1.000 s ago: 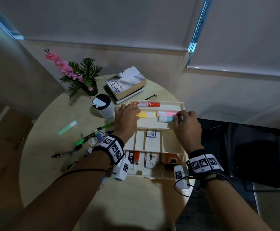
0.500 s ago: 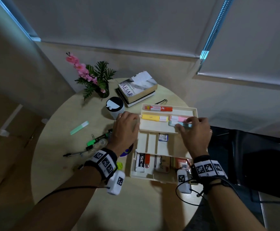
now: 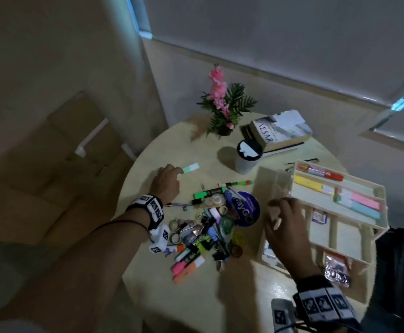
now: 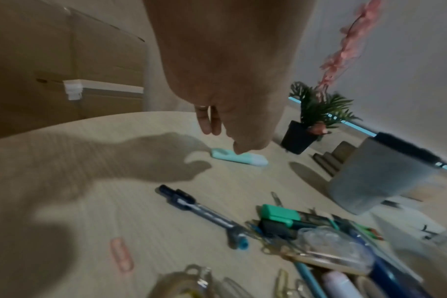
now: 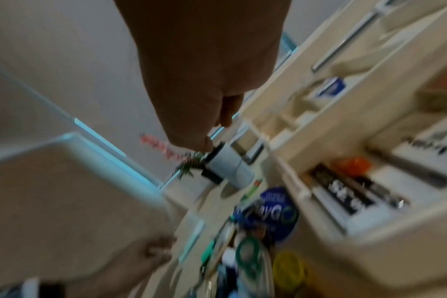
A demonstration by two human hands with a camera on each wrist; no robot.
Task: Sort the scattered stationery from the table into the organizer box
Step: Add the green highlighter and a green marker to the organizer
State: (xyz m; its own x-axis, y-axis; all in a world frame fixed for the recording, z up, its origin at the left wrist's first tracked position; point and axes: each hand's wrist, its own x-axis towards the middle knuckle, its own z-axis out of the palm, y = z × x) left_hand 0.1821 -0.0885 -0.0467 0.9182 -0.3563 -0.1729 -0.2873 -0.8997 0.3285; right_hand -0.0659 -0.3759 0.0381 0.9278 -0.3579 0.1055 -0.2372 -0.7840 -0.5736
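A mint green highlighter (image 3: 191, 167) (image 4: 245, 158) lies alone on the round table, left of the pile. My left hand (image 3: 166, 182) (image 4: 230, 129) reaches over to it with its fingers pointing down, one fingertip touching its near end, and grips nothing. The cream organizer box (image 3: 345, 236) (image 5: 370, 238) stands open at the right. Its top tray holds a red marker (image 3: 321, 173), a yellow highlighter (image 3: 309, 183) and pink and mint ones (image 3: 362, 203). My right hand (image 3: 283, 224) (image 5: 212, 121) hovers over the box's left side, loosely curled and empty.
A heap of clips, tape rolls, pens and highlighters (image 3: 208, 227) lies mid-table with a blue round lid (image 3: 246, 210). A lidded cup (image 3: 247, 156), stacked books (image 3: 280, 131) and a potted pink flower (image 3: 222, 109) stand at the back. Cardboard boxes (image 3: 52, 152) sit beyond the table's left edge.
My left hand left the box and swung left to the mint highlighter. My right hand drew back from the top tray to the box's left side. The head turned left.
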